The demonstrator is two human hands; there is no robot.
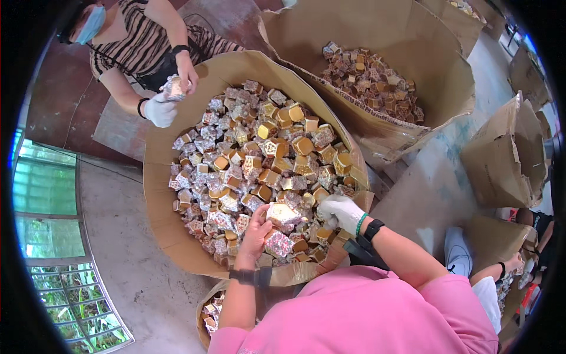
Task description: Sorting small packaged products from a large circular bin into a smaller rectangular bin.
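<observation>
So the biggest thing here is a huge round cardboard bin (158,194) right in front of the person, loaded with a heap of small boxy containers (267,130), a bunch with gold tops and loads in clear bubbly wrap. Past it, up and to the right, is a second cardboard bin (377,26) with a lower pile of similar stuff at the bottom. There's a co-worker (138,41) at the far left edge of the first bin, striped top and blue mask, one hand gloved and one bare, both on a wrapped piece (174,88). Off to the right is a brown carton (492,156) with its top open, and down left there's a barred window (73,301) with greenery behind. The person's pink shirt (359,312) fills the bottom. Now the hands: the right hand (341,211), in a white glove, is down at the pile by the near right rim, fingers curled and partly hidden, so I can't tell if it's gripping anything. The bare left hand (254,236) is pinching a pale-topped container (283,213) between thumb and fingers, just above the heap near the close rim. Smallest bit: a green bracelet (361,224) on the right wrist, right beside a black watch (373,229).
</observation>
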